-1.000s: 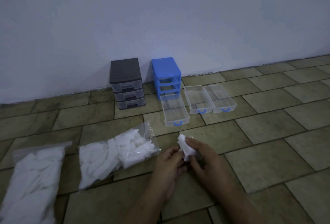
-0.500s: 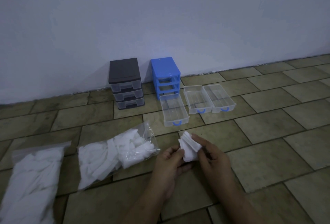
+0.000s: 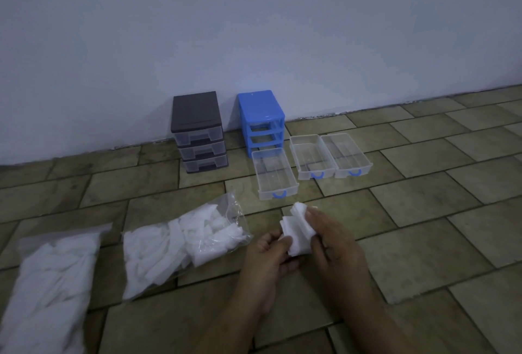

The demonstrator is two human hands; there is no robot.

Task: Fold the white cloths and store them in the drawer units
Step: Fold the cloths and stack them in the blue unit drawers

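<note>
Left hand (image 3: pixel 268 254) and right hand (image 3: pixel 330 243) both pinch a small soft white cloth (image 3: pixel 296 235), fingers curled on its layered folds, held above the tiled floor (image 3: pixel 423 240) for creasing. Three clear rigid plastic drawers (image 3: pixel 275 173) lie pulled out beside the blue plastic drawer unit (image 3: pixel 260 110) at the wall edge, likely ready for filling.

Two bare forearms come up from the bottom edge, with no sleeve, watch or ring on show. The left hand (image 3: pixel 268 257) and right hand (image 3: pixel 334 243) are gloveless. In this dim light, finer detail such as nails cannot be made out.
</note>
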